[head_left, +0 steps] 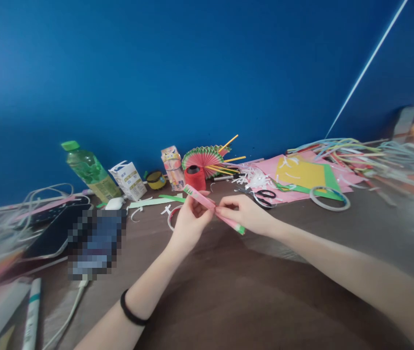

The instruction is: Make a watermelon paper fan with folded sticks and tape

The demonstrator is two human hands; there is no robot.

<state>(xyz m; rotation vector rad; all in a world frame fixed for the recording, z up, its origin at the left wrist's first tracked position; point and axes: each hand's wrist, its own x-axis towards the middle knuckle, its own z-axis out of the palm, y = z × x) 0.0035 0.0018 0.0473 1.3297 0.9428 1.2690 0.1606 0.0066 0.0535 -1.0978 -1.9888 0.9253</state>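
A narrow folded paper strip (204,198), pink with green ends, slants down to the right between my two hands. My left hand (193,216) is closed around its upper left part. The fingertips of my right hand (245,211) pinch it near the middle, and its lower green end sticks out below them. Just beyond the strip stands a red spool of thread (195,182) with a dark top. Behind that are pleated watermelon-patterned paper fans (204,159) with yellow sticks. Black-handled scissors (265,195) lie beyond my right hand, and a tape roll (172,218) is near my left.
A green-capped bottle (92,170), a white carton (128,180) and a phone (99,243) with a cable are on the left. Pink paper sheets (268,167), a yellow sheet (294,172), another tape roll (329,200) and pipe cleaners (352,146) lie on the right. A blue wall (192,73) rises behind.
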